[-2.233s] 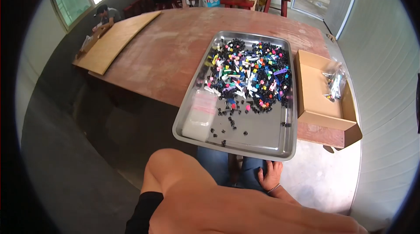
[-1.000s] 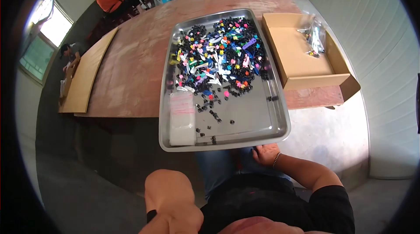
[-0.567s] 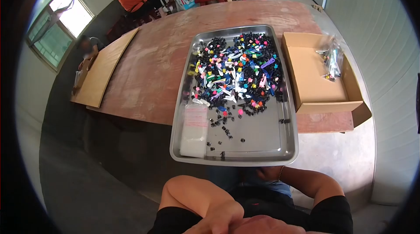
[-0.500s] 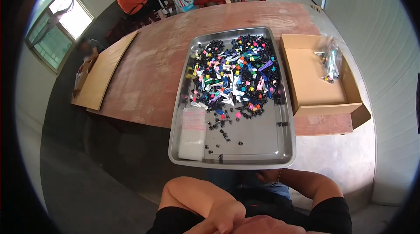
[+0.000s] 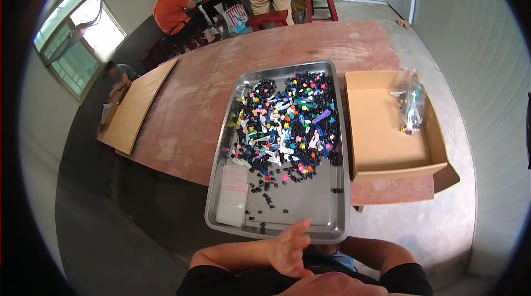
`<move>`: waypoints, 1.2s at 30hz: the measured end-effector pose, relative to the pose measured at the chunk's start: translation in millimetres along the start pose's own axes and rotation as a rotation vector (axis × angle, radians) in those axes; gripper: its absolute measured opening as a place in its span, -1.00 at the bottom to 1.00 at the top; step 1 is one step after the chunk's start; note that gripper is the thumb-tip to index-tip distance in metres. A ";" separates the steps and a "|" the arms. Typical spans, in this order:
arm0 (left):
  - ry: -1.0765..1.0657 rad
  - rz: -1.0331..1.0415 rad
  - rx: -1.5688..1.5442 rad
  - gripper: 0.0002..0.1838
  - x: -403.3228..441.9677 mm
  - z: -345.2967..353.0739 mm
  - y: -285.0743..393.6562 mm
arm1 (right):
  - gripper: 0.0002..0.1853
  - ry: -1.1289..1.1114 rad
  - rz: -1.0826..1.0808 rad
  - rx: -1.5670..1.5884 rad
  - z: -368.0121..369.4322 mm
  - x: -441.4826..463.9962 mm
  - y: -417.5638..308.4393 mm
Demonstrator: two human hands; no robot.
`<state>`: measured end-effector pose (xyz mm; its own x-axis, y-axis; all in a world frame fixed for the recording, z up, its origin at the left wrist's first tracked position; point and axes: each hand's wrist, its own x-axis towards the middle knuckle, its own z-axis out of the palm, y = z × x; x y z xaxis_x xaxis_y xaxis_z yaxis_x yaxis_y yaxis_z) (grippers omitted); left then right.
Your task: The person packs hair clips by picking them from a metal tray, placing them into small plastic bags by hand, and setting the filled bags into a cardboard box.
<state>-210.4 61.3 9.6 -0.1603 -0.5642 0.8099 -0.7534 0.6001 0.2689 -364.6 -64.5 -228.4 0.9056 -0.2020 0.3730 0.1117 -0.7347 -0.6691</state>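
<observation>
My left hand point(image 5: 290, 249) is raised in front of my body at the near edge of the metal tray point(image 5: 343, 202). Its fingers are spread, with nothing in them. My right forearm point(image 5: 370, 249) reaches in below the tray's near right corner, and the hand there is hidden. A pile of small black claw clips, coloured flower pieces and snap hair clips point(image 5: 282, 124) fills the far part of the tray. In the near left corner lies a stack of clear plastic bags point(image 5: 233, 196) with pink print. Several black clips point(image 5: 265, 199) are scattered beside it.
Right of the tray, an open cardboard box point(image 5: 390, 155) holds a clear bag of clips point(image 5: 410, 110). The reddish wooden table point(image 5: 188, 113) carries a loose board point(image 5: 141, 110) at left. People point(image 5: 174, 14) are at another table behind, and another person point(image 5: 119, 74) is at far left.
My left hand has moved from near my face forward to the tray's near edge, its fingers spreading. My right hand has gone out of sight under the tray. The view has tilted up.
</observation>
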 end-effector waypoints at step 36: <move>-0.674 -0.588 0.259 -0.31 -28.9 -82.2 -69.8 | -0.54 -0.569 0.420 -0.092 -0.3 -24.2 -55.6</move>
<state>-100.7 82.3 10.3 0.0172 -0.9962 0.0849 -0.9368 0.0137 0.3497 -392.9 -18.9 -200.0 0.9405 -0.1288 -0.3146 -0.3055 -0.7260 -0.6161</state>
